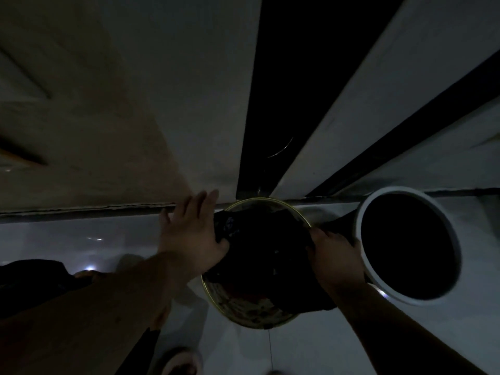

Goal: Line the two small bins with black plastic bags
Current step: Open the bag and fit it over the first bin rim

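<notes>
A small round bin with a gold rim and patterned inside point(244, 312) stands on the floor by the wall. A black plastic bag point(266, 247) lies crumpled across its mouth. My left hand point(193, 231) pinches the bag's left edge with the thumb, its fingers stretched out over the rim toward the wall. At the bin's right rim, my right hand point(334, 255) grips the bag's other edge. A second bin with a white rim point(364, 255) stands just to the right, its inside dark; whether it holds a bag cannot be told.
The scene is very dim. A pale wall with a dark vertical gap point(273, 104) rises right behind the bins. The floor is glossy light tile point(81, 239). A slipper point(181, 361) shows at the bottom edge, dark clothing point(32, 282) at the left.
</notes>
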{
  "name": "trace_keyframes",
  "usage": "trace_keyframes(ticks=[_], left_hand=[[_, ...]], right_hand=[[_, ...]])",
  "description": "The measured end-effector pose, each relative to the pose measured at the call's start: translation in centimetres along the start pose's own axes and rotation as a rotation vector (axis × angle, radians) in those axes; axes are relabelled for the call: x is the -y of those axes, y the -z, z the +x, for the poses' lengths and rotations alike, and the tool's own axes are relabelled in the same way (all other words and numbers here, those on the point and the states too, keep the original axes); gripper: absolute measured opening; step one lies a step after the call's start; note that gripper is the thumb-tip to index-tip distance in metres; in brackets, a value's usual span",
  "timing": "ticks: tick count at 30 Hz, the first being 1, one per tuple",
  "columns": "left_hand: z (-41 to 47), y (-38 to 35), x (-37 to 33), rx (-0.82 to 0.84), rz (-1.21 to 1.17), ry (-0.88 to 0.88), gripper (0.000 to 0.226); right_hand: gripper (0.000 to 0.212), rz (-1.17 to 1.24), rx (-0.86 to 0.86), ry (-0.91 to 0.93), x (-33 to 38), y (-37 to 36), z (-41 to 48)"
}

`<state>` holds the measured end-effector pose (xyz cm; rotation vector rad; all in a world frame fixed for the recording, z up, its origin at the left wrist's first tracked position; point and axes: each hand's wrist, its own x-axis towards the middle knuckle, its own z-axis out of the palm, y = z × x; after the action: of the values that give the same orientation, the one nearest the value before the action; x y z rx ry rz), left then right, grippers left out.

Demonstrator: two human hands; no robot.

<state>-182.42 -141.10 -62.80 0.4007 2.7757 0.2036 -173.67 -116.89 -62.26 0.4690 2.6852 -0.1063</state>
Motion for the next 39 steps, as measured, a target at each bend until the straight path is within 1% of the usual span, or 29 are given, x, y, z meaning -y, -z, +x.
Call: trace_keyframes(ticks=[1,2,3,4,5,6,8,9,11,14,17,19,21,22,24,26,27,28,29,30,31,32,33,34,35,36,37,38,39], left_hand=[[0.3,-0.4,-0.3,0.072,0.039,0.042,0.09],[0.6,-0.8,-0.4,0.127,0.054,0.093,0.082],[1.0,-1.0,-0.2,0.141,0.025,0.132,0.067],[1.4,-1.1,0.1,0.127,-0.041,0.154,0.051],[1.8,-1.1,0.4,0.105,-0.129,0.154,0.039],[2.3,-1.2,0.7,0.09,-0.231,0.134,0.034],[3.1,-1.2,1.3,0.077,-0.424,0.113,0.032],[3.5,-1.0,1.6,0.072,-0.486,0.118,0.031],[4.5,-1.2,2.1,0.066,-0.54,0.096,0.03],[6.5,-1.9,2.6,0.075,-0.55,0.088,0.032],[8.2,-3.4,2.8,0.077,-0.542,0.133,0.033],[8.6,-4.0,2.9,0.117,-0.539,0.147,0.034],[9.1,-5.2,3.2,0.164,-0.476,0.135,0.037],[9.3,-5.7,3.3,0.182,-0.441,0.14,0.037],[9.5,-6.8,3.5,0.224,-0.381,0.169,0.038],[9.5,-7.7,3.5,0.266,-0.413,0.248,0.039],[9.4,-7.9,3.6,0.286,-0.488,0.309,0.039],[9.0,-7.9,3.7,0.301,-0.62,0.384,0.038],[8.4,-7.7,3.9,0.298,-0.745,0.438,0.037],[7.5,-7.3,4.0,0.282,-0.812,0.44,0.035],[6.5,-6.6,4.1,0.241,-0.779,0.387,0.036],[5.3,-5.7,3.9,0.161,-0.687,0.312,0.037],[4.2,-4.9,3.6,0.024,-0.572,0.2,0.039],[2.9,-3.7,3.1,-0.11,-0.478,0.061,0.043],[1.9,-2.6,2.5,-0.197,-0.382,-0.086,0.047],[1.1,-1.9,1.9,-0.22,-0.284,-0.221,0.052],[0.3,-1.4,1.2,-0.148,-0.18,-0.338,0.059],[-0.2,-1.2,0.5,-0.011,-0.093,-0.408,0.068],[-0.5,-1.1,0.0,0.128,-0.008,-0.433,0.078]], right_hand=[[0.026,0.082,-0.018,-0.027,0.1,-0.1,0.2],[0.024,0.191,-0.049,-0.05,0.0,-0.2,0.4],[0.024,0.314,-0.082,-0.082,-0.1,-0.2,0.6],[0.024,0.452,-0.104,-0.12,-0.3,-0.1,0.6],[0.022,0.598,-0.107,-0.161,-0.5,0.1,0.9],[0.019,0.738,-0.087,-0.193,-0.8,0.2,1.2],[0.012,1.008,0.009,-0.241,-1.5,0.5,2.1],[0.015,1.1,0.052,-0.254,-1.7,0.6,2.7],[0.023,1.177,0.083,-0.252,-2.1,0.6,4.2],[0.025,1.159,0.083,-0.234,-1.9,0.2,6.4],[0.014,1.029,0.055,-0.222,-1.9,-1.0,8.9],[0.015,0.829,0.082,-0.199,-2.2,-1.9,10.1],[0.036,0.511,0.164,-0.108,-2.1,-2.8,10.7],[0.041,0.38,0.177,-0.05,-1.9,-3.0,10.9],[0.041,0.299,0.2,-0.037,-1.7,-3.1,11.3],[0.043,0.283,0.242,-0.1,-1.9,-3.5,11.4],[0.042,0.309,0.27,-0.148,-1.9,-3.4,11.2],[0.041,0.37,0.277,-0.183,-2.0,-3.5,10.8],[0.041,0.464,0.209,-0.178,-2.0,-3.2,10.2],[0.039,0.611,0.096,-0.195,-2.0,-2.7,9.3],[0.037,0.73,-0.023,-0.193,-2.0,-2.1,8.3],[0.035,0.855,-0.188,-0.211,-1.8,-1.3,6.9],[0.032,0.901,-0.306,-0.148,-1.8,-0.9,5.7],[0.031,0.857,-0.341,-0.05,-1.5,-0.4,4.2],[0.036,0.763,-0.278,0.073,-1.2,0.1,2.7],[0.048,0.615,-0.174,0.175,-1.3,0.1,1.6],[0.062,0.418,-0.019,0.219,-1.5,0.0,0.6],[0.077,0.223,0.124,0.216,-1.7,-0.2,-0.1],[0.083,0.074,0.217,0.197,-2.0,-0.4,-0.8]])
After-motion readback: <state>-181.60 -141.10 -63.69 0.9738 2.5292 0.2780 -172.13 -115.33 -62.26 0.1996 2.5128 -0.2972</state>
